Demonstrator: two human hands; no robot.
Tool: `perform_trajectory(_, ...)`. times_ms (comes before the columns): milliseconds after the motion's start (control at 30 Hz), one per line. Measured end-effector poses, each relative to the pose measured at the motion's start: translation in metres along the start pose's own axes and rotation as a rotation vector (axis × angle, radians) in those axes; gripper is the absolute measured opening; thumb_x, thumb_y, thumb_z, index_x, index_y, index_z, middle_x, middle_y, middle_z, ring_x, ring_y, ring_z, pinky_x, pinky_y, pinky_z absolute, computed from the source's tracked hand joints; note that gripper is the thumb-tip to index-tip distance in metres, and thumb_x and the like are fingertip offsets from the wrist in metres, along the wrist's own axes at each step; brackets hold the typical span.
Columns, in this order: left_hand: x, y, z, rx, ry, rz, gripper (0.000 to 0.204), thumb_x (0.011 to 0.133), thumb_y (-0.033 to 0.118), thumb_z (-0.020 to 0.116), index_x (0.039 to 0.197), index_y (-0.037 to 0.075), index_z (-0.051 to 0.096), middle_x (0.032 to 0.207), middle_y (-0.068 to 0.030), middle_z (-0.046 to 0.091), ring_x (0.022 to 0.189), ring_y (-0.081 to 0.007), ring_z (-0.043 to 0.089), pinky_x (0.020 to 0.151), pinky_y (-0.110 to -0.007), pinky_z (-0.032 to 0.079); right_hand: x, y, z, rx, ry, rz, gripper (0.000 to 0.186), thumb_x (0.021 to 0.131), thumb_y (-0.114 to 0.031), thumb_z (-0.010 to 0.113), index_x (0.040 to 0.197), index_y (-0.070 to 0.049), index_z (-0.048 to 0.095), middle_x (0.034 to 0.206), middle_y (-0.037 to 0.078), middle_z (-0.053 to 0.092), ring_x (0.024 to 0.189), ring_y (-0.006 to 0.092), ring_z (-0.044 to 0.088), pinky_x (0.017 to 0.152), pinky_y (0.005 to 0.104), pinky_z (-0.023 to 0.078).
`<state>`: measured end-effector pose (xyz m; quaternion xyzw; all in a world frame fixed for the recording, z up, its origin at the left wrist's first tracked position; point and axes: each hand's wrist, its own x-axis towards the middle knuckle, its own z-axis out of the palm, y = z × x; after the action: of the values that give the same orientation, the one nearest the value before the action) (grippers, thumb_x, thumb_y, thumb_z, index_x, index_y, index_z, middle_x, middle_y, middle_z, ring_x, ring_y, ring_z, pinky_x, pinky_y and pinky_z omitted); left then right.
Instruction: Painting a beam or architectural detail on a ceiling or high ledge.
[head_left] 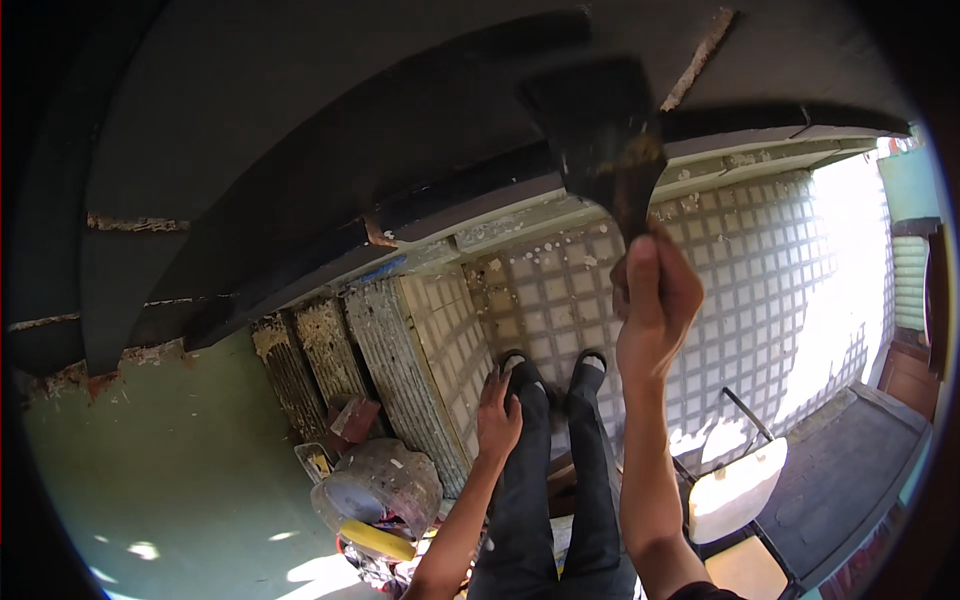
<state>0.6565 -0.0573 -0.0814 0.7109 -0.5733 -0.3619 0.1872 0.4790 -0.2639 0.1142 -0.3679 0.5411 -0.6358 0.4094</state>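
My right hand [655,285] is raised and closed round the handle of a wide scraper [600,125]. Its dark blade, blurred and with a yellowish smear near the handle, lies over the dark panelled surface [300,130] across the top; whether it touches that surface I cannot tell. Narrow rough gaps, pale or brownish, run between the dark panels, one [697,62] close to the blade. Lower down, my left hand [497,420] hangs in front of my dark trousers with its fingers stretched out and nothing in them.
Below lies a tiled floor [740,270] with pale spatters, where my feet stand. Left of my legs are spattered steps [385,345] and a dirty bucket [400,480] beside a yellow object [377,540]. A chair [738,490] stands at lower right, near a dark flat surface [850,470].
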Motion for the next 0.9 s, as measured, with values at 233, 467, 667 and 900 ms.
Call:
perform_trajectory(233, 0.076, 0.03, -0.01, -0.412, 0.082, -0.081, 0.051, 0.094, 0.008, 0.057, 0.144, 0.002, 0.048, 0.15, -0.0215, 0.047, 0.137, -0.0363, 0.048, 0.111, -0.043, 0.041, 0.035, 0.046, -0.004, -0.121, -0.017, -0.023, 0.029, 0.102, -0.021, 0.06, 0.114, 0.004, 0.068, 0.064, -0.005, 0.045, 0.059, 0.0029, 0.035, 0.051, 0.0232, 0.028)
perform_trajectory(467, 0.159, 0.094, -0.088, -1.58, 0.045, -0.202, 0.06, 0.093, 0.006, 0.052, 0.151, 0.0, 0.037, 0.152, -0.0169, 0.045, 0.141, -0.0296, 0.044, 0.115, -0.045, 0.04, 0.024, -0.001, -0.028, -0.039, -0.005, -0.049, 0.033, 0.102, -0.02, 0.059, 0.124, 0.003, 0.067, 0.066, -0.008, 0.045, 0.061, 0.0014, 0.036, 0.053, 0.0217, 0.026)
perform_trajectory(667, 0.162, 0.146, -0.126, -1.465, -0.047, -0.074, 0.06, 0.093, 0.007, 0.049, 0.149, -0.006, 0.032, 0.156, -0.0187, 0.038, 0.143, -0.0332, 0.039, 0.116, -0.043, 0.039, 0.06, 0.031, -0.029, -0.11, -0.028, -0.037, 0.029, 0.103, -0.021, 0.057, 0.113, 0.004, 0.069, 0.066, -0.005, 0.045, 0.062, 0.0024, 0.038, 0.054, 0.0223, 0.028)
perform_trajectory(900, 0.155, 0.163, -0.127, 0.086, 0.286, 0.555, 0.027, 0.081, 0.001, 0.064, 0.108, 0.002, 0.07, 0.114, -0.0127, 0.071, 0.106, -0.0316, 0.067, 0.092, -0.04, 0.054, 0.046, 0.003, -0.052, -0.036, -0.035, -0.095, 0.035, 0.101, -0.026, 0.061, 0.119, 0.002, 0.068, 0.064, -0.007, 0.047, 0.056, 0.0011, 0.037, 0.048, 0.0194, 0.025)
